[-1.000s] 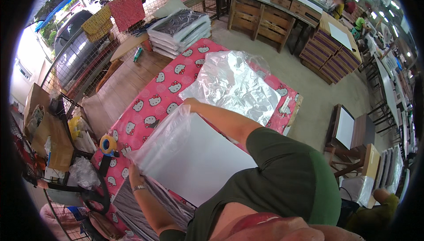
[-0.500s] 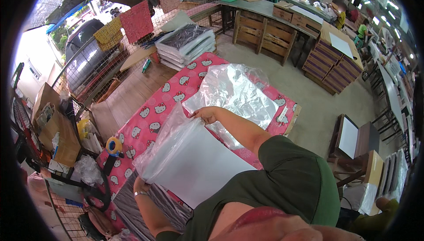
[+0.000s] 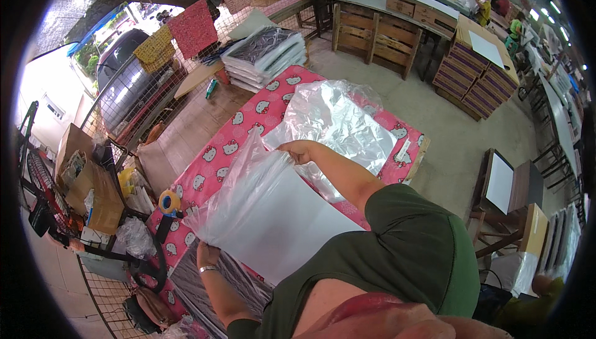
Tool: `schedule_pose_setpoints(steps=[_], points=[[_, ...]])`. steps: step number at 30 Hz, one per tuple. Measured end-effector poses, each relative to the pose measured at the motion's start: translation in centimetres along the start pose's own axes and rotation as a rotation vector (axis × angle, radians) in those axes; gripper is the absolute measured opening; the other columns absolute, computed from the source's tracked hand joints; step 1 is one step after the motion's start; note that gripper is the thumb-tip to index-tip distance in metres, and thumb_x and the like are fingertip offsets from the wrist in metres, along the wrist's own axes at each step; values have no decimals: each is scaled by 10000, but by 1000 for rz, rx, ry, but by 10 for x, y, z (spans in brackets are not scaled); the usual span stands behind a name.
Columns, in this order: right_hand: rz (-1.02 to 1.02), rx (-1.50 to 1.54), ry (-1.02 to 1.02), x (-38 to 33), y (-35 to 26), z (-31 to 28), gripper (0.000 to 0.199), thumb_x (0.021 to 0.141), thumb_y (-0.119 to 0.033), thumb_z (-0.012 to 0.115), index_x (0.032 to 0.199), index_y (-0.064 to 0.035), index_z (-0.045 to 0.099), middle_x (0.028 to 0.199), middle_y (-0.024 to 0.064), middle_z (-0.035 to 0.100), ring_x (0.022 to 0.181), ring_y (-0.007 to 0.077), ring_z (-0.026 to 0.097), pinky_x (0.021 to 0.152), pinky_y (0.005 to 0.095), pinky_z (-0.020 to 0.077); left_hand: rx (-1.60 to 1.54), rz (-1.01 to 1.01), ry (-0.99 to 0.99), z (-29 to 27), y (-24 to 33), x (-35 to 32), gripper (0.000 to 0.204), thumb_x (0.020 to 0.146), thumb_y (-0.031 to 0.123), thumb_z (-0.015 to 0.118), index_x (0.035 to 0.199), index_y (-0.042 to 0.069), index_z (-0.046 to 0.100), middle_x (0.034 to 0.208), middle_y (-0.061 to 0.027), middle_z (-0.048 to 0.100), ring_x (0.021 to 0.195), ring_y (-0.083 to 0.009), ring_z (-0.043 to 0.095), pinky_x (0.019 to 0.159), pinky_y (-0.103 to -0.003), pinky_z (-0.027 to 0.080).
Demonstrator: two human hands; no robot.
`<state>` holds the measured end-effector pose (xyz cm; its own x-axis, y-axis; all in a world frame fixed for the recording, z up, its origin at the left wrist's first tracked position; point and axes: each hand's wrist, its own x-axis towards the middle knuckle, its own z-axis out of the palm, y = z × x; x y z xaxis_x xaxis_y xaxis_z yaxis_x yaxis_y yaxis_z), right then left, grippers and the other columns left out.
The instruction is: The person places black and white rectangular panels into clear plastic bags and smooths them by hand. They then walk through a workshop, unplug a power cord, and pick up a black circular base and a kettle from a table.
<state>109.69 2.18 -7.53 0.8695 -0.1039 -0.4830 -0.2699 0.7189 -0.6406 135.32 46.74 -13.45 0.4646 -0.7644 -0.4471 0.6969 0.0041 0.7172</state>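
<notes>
A flat pale panel [image 3: 292,227] leans toward my body, its far end covered by a clear plastic bag [image 3: 239,193] that bunches in loose folds. At the far right corner of the panel, my right hand [image 3: 299,151] pinches the plastic. My left hand [image 3: 208,256] grips the near left corner of the bag, its fingertips partly hidden by the plastic. Beyond the panel, a heap of crumpled clear plastic bags [image 3: 338,125] covers much of the pink patterned table [image 3: 214,153]. Under my left forearm lies a dark plastic-wrapped flat piece [image 3: 208,289].
A tape dispenser [image 3: 169,204] stands at the table's left edge, near a cardboard box [image 3: 93,196]. Wrapped flat panels [image 3: 264,53] are stacked beyond the table. Stacked cartons [image 3: 475,69] and a wooden pallet [image 3: 375,41] stand at the far right. People work in the background.
Both hands still hold the bag. The plastic at the left has been lifted and spread a little, and my view has shifted slightly.
</notes>
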Motion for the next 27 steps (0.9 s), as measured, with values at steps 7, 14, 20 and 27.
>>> schedule_pose_setpoints(steps=[7,14,20,27], points=[[70,79,236,56,67,-61,97,816,-138,534,851,-68,591,763,30,637,679,138,626,619,296,532,-206,1,134,20,-54,10,454,921,328,321,1269,41,375,1325,-85,398,1196,-269,386,1021,-407,285],[97,107,304,25,138,-66,128,846,-103,483,892,-66,596,779,15,623,673,133,609,636,296,526,-190,-61,274,30,-123,-45,517,902,353,386,1301,28,334,1316,-132,397,1186,-293,390,1008,-410,274],[-66,230,389,-59,176,-56,252,833,-94,514,1083,-61,528,840,21,593,717,137,578,647,299,499,452,112,577,43,-183,-97,506,834,252,509,1227,-49,403,1199,-160,475,1027,-227,477,849,-359,393],[-180,228,380,-105,175,-25,423,771,-24,541,1174,-106,444,916,43,532,724,129,524,645,287,448,1486,485,758,131,-180,-101,667,731,313,659,1230,-39,389,1253,-238,403,1151,-348,374,969,-428,273]])
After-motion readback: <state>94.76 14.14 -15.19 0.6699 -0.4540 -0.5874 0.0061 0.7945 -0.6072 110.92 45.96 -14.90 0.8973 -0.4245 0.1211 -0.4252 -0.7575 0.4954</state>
